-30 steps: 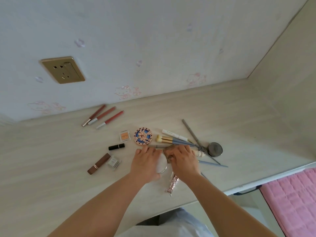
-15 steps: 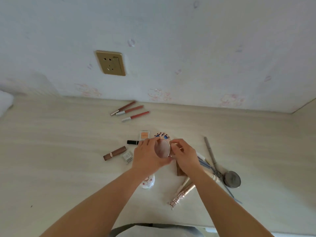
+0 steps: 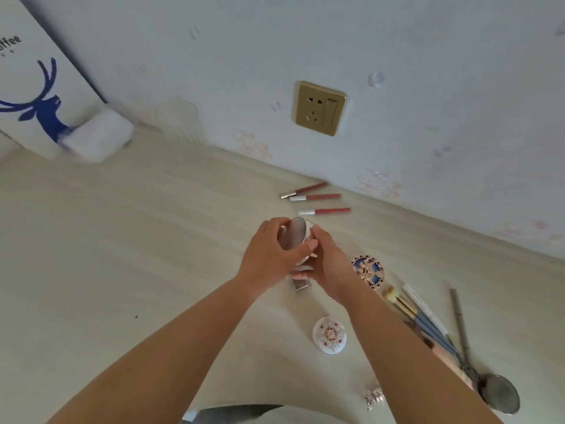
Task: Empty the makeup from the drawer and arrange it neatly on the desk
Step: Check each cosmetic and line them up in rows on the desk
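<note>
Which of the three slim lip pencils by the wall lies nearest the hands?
The lowest lip pencil, set slightly apart from the other two, closest to the left hand.

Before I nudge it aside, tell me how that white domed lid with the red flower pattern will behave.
The white domed lid looks small and rigid, so probably light and stiff. It seems to rest on its flat rim on the desk, so it should slide, not roll. If ceramic, it may chip.

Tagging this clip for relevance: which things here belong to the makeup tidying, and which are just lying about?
Part of the job:
round compact, held by left hand and right hand
three lip pencils
blue patterned case
white patterned lid
brushes
small mirror

Just lying about:
wall socket
white box with blue deer
white pack
</note>
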